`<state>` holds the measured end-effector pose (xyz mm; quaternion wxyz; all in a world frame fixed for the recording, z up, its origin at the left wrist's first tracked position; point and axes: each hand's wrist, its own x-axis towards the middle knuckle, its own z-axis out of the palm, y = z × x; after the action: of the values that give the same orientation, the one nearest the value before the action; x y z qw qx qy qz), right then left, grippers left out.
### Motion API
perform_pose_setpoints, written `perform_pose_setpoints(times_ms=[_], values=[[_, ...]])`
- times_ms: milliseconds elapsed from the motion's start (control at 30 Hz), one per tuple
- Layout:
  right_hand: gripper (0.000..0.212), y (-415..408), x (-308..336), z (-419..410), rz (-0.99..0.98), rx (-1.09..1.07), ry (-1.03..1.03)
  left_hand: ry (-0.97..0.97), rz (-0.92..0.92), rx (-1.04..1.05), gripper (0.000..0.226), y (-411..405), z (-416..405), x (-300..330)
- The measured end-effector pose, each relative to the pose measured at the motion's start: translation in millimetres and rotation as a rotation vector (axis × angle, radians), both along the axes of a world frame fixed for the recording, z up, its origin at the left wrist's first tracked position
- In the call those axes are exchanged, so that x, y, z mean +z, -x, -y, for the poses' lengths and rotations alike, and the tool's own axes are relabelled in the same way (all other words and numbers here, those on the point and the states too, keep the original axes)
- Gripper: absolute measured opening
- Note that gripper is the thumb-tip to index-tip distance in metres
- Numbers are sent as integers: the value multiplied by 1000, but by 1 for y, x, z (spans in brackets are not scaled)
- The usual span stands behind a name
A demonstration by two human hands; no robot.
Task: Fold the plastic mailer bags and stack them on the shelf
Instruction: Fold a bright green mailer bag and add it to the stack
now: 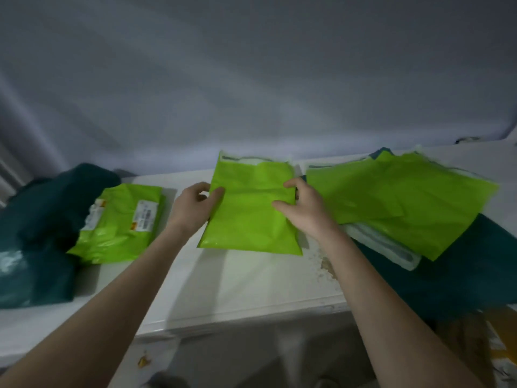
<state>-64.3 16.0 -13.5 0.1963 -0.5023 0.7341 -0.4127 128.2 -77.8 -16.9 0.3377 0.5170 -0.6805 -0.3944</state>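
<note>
Green plastic fills the middle of the white desk [223, 289], where one lime mailer bag [249, 214] is held flat between both hands. The left hand [193, 205] is closed on the bag's left edge, thumb over the top face and fingers tucked behind or under it, so that side is pinched. The right hand [302, 205] is laid against the right edge with the thumb pressed onto the face and the fingers curled at the border; this grip also appears closed on the bag. By the look of it, the bag is being squared and steadied from both sides so that a fold can be set cleanly across it.

A loose pile of unfolded green mailers [391, 197] is spread to the right, within easy reach as the likely supply, partly over a dark teal bag [461, 275]. To the left, a stack of folded green mailers [120, 222] with printed labels is kept apart, probably as finished work, beside another dark teal bundle [42, 219]. No separate shelf for stacking can be made out.
</note>
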Motion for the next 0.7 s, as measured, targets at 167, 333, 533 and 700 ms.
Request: perform_pose_setpoints(times_ms=[167, 333, 533, 700], values=[[55, -32, -22, 2, -94, 98, -155, 70, 307, 60, 30, -35, -11, -28], [53, -51, -39, 4, -127, 117, -233, 67, 408, 60, 38, -49, -16, -46], [52, -59, -45, 0, -244, 137, -317, 244, 778, 42, 46, -57, -26, -56], [49, -68, -38, -3, -502, 74, -294, 379, 795, 73, 45, -57, -28, -55]])
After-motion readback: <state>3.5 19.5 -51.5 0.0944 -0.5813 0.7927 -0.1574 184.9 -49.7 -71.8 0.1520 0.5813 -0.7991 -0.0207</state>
